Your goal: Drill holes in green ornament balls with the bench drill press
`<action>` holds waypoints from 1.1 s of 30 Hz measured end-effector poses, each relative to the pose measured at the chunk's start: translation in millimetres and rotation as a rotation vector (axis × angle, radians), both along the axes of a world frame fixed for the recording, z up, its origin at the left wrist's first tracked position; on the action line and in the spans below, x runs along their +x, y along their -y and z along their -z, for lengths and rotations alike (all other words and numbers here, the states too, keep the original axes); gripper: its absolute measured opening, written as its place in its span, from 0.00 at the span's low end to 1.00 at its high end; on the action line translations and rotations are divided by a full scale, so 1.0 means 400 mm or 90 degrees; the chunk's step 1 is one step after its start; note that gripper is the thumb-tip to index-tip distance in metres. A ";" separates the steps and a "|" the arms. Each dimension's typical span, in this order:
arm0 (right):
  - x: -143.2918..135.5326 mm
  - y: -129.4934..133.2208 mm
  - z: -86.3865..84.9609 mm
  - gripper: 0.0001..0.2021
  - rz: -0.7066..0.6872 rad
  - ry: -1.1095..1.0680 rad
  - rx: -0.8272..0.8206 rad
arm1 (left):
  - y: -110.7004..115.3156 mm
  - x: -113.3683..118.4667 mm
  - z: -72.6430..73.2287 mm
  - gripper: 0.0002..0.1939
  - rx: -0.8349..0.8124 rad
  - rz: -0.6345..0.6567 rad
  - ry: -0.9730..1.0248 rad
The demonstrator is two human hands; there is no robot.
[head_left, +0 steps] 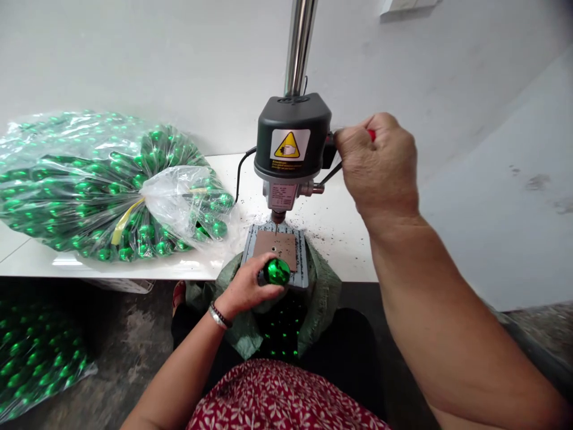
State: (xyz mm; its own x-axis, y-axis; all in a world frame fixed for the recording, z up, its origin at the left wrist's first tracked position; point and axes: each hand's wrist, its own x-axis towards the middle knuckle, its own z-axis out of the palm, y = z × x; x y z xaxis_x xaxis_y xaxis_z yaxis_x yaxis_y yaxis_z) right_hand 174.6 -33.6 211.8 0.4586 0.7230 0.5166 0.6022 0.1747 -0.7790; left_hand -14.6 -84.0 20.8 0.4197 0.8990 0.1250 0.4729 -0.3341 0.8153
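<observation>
Between the thumb and fingers of my left hand (248,286) is a shiny green ball (277,272), held over the front of the drill press base (301,263). A brown board (284,242) with a small dark hole lies on that base. Above it hangs the black drill press head (293,137), its thin drill bit (276,228) pointing down, apart from the ball. My right hand (380,161) is wrapped round the feed lever (332,173) at the right of the head; a bit of red shows between the fingers.
A tied clear bag of green balls (89,185) fills the left of the white table (344,257). Dark shavings lie round the base. Below the table's front edge, an open green woven sack (320,289) holds more balls. Another bag (40,358) stands on the floor at left.
</observation>
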 end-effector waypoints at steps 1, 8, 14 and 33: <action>-0.001 0.001 0.004 0.13 -0.001 0.001 -0.002 | 0.020 -0.003 -0.006 0.33 -0.009 0.054 -0.017; 0.010 -0.008 0.015 0.13 -0.017 -0.008 0.031 | 0.052 -0.063 -0.004 0.22 0.014 -0.015 -0.095; 0.012 -0.013 0.023 0.13 -0.026 0.000 0.080 | -0.104 -0.196 -0.019 0.19 0.135 -0.419 -0.386; 0.005 -0.012 0.023 0.13 -0.004 -0.020 0.082 | -0.217 -0.217 -0.030 0.25 0.125 -0.212 -0.708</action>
State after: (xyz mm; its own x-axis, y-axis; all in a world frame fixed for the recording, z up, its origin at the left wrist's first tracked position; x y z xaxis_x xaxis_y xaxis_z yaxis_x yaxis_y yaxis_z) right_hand 176.4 -28.7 202.7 0.4715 0.6543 0.5912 0.5769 0.2781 -0.7680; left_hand -101.3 2.9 32.8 0.1329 0.9910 -0.0136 0.9792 -0.1334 -0.1526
